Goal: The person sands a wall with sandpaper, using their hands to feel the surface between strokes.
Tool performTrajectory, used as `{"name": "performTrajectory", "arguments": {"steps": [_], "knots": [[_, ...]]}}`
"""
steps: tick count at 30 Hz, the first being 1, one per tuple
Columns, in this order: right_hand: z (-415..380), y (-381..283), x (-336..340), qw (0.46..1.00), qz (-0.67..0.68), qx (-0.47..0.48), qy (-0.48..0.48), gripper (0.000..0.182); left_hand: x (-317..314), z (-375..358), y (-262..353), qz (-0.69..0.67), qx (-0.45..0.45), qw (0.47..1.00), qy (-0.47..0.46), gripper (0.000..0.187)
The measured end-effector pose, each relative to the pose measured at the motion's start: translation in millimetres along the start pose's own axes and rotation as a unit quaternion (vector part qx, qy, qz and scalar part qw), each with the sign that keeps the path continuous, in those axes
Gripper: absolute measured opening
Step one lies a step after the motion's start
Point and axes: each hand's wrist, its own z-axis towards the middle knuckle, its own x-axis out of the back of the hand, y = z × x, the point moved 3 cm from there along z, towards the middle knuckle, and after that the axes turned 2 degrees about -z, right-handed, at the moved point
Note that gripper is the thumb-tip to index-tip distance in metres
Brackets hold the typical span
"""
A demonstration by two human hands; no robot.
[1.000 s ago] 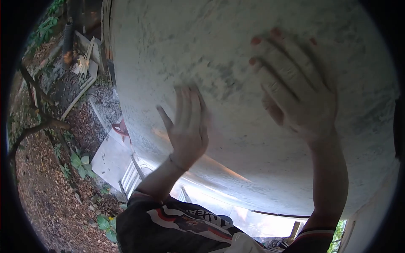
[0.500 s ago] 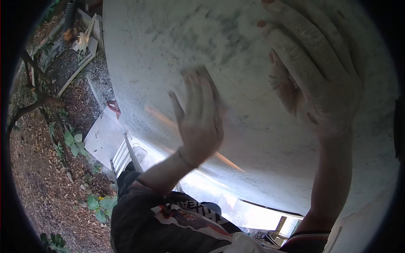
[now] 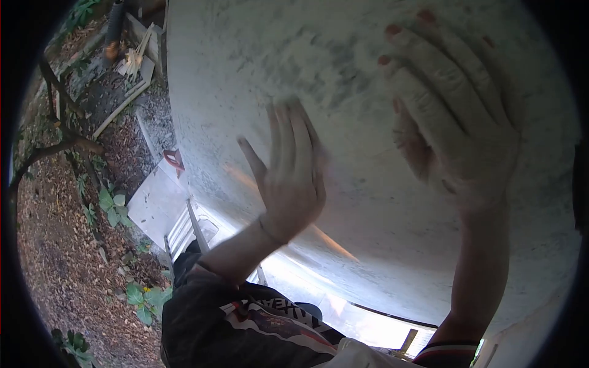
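Observation:
My left hand (image 3: 289,184) is pressed on the large pale curved surface (image 3: 380,202), back of the hand towards me. Under its fingers is a thin flat grey pad (image 3: 311,130), mostly hidden and blurred; the outer finger sticks out to the left. Farther right, my right hand (image 3: 457,116) rests on the same surface with its fingers spread and reddish fingertips showing. No object shows in it. Dark mottled patches mark the surface between and above the hands.
At the left, a red-handled tool (image 3: 174,161) lies by a pale board (image 3: 156,197), above a metal ladder (image 3: 195,226). Branches (image 3: 55,147), leafy plants, wood scraps (image 3: 132,98) and leaf-covered ground lie farther left. A bright strip shows below the curved surface's lower edge.
The view has shifted a little, so the ground and tool appear farther right. My left hand stays at nearly the same place, blurred at the fingertips. My right hand appears slightly lower.

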Motion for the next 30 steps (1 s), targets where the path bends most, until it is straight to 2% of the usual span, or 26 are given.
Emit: {"name": "performTrajectory", "arguments": {"steps": [3, 6, 7, 10, 13, 16, 17, 20, 21, 24, 29, 30], "knots": [[0, 0, 1, 1.0, 0.003, 0.008, -0.004, 0.011, -1, 19, -6, -0.013, 0.024, 0.997, 0.072, 0.052], [1, 2, 1, 1.0, 0.001, 0.013, -0.003, 0.011, -1, -18, 15, -0.051, 0.004, 0.997, -0.064, 0.053], [2, 2, 1, 1.0, 0.0, 0.015, -0.001, 0.011, -1, -36, 19, -0.064, -0.024, 0.994, -0.081, 0.052], [2, -1, 1, 1.0, 0.014, 0.008, -0.001, 0.011, -6, -30, 6, -0.048, -0.055, 0.995, -0.067, 0.052], [-5, -3, 1, 1.0, 0.013, 0.003, -0.007, 0.011, 7, 11, -13, -0.038, -0.007, 0.999, 0.021, 0.052], [-7, -10, 2, 0.999, 0.029, -0.018, -0.008, 0.011, -2, -5, 4, -0.069, 0.015, 0.997, 0.02, 0.051], [-6, -11, 3, 0.999, 0.036, -0.026, -0.004, 0.011, -1, -17, 13, -0.059, 0.019, 0.998, -0.028, 0.05], [-6, -12, 2, 0.999, 0.033, -0.035, 0.003, 0.011, -7, -36, 5, -0.02, -0.048, 0.996, -0.077, 0.053], [-6, -11, 2, 0.999, 0.028, -0.03, 0.005, 0.011, -3, -25, 5, -0.025, -0.029, 0.997, -0.062, 0.053], [-10, -11, 3, 0.999, 0.025, -0.021, -0.001, 0.012, 4, 17, -7, -0.03, 0.024, 0.997, 0.061, 0.05], [-12, -12, 1, 0.999, 0.047, -0.024, 0.011, 0.012, -7, -35, 16, -0.046, 0.021, 0.997, -0.051, 0.052], [-12, -12, 0, 0.998, 0.053, -0.029, 0.011, 0.012, -7, -33, 16, -0.052, 0.011, 0.998, -0.035, 0.052]]}}
